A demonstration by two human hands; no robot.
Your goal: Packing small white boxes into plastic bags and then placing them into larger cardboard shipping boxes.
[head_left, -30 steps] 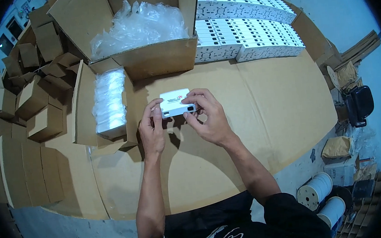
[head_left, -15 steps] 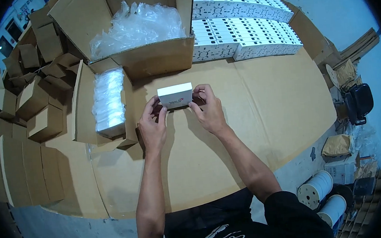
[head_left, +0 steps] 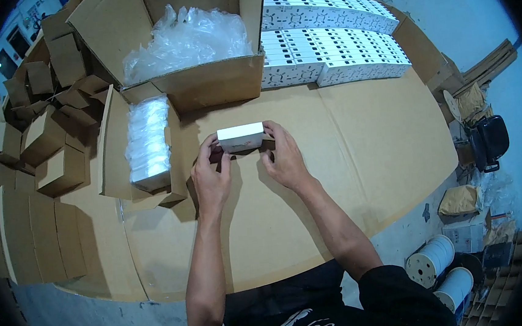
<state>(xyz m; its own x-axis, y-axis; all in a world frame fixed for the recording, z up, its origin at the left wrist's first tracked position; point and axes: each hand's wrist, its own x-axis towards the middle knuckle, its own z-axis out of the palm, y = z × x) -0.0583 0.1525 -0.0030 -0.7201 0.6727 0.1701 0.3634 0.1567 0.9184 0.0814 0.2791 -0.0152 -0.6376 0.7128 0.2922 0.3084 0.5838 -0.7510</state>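
Observation:
A small white box [head_left: 240, 138] is held between my two hands, above the cardboard-covered table. My left hand [head_left: 212, 176] grips its left end, with the thumb at the lower front edge and the fingers behind. At the right end, my right hand [head_left: 285, 159] has its fingers bent around the corner and its thumb near the front face. The box is tipped so that its white top and a narrower printed front both show. To the left, an open cardboard carton [head_left: 108, 150] contains a row of white boxes in clear plastic wrap [head_left: 148, 141].
Behind my hands stands a large open carton [head_left: 215, 84] full of clear plastic bags [head_left: 193, 42]. Stacked rows of white boxes [head_left: 364, 69] fill the far right. Empty brown cartons [head_left: 59, 166] pile up at the left. White spools [head_left: 431, 263] sit on the floor at right.
The white box has tipped and dropped slightly, so its front face looks narrower. My right fingers have moved slightly down with it. The view has shifted a little.

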